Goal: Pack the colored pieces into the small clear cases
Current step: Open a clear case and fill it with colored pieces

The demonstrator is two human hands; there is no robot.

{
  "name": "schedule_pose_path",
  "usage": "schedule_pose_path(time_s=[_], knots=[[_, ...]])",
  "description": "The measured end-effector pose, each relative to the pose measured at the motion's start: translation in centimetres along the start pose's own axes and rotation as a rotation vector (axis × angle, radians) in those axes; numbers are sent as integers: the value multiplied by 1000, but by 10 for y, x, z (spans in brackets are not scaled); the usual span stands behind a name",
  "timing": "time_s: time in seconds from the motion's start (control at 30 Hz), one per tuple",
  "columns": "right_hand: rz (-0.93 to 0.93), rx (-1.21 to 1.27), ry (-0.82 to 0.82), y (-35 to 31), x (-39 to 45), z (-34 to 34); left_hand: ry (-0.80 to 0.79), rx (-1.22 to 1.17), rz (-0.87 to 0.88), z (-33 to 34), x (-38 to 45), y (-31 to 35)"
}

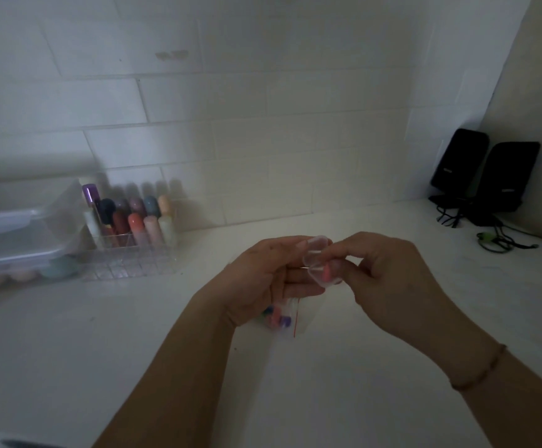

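A small clear case [319,260] with its lid hinged open is held above the white counter between both hands. My left hand [263,279] grips it from the left, thumb on the lid. My right hand [389,279] pinches a pink piece [327,272] into the case's lower half. Under my left hand lies a clear zip bag [287,318] with a red seal line, holding several colored pieces [276,316] in pink, purple, blue and green.
A clear organizer [127,253] with colored tubes stands at the back left, beside stacked clear lidded boxes [20,234]. Two black speakers [486,176] with tangled cables [502,237] sit in the back right corner. A white tiled wall runs behind.
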State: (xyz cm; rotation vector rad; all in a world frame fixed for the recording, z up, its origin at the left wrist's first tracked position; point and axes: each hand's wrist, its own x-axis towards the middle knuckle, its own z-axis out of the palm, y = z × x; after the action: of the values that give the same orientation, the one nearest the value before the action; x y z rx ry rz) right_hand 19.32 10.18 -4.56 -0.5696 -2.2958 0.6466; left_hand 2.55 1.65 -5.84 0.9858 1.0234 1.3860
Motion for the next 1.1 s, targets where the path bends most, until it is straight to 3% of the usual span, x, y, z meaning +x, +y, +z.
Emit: schedule_pose_path(time_s=[0.17, 0.43, 0.63, 0.73, 0.83, 0.87, 1.0, 1.07, 1.1], knots=[[6, -153, -68, -2, -2, 3, -30, 21, -17, 2, 0, -2], [54, -147, 81, -3, -3, 8, -28, 22, -18, 2, 1, -2], [14, -175, -51, 2, 0, 10, -2, 89, -18, 2, 0, -3], [-50, -45, 133, -1, 0, 11, 72, -13, 13, -3, 0, 2], [26, 28, 290, 0, 4, 6, 140, -79, 45, -10, -2, 8], [77, -27, 234, 3, 5, 4, 167, -79, 52, -13, -2, 10], [149, -273, -359, 12, -2, 17, 255, -120, 67, -19, -3, 11], [135, -248, -413, 13, -9, 35, 272, -142, 68, -21, -4, 12], [122, -256, -364, 12, -10, 42, 276, -154, 69, -21, -5, 12]])
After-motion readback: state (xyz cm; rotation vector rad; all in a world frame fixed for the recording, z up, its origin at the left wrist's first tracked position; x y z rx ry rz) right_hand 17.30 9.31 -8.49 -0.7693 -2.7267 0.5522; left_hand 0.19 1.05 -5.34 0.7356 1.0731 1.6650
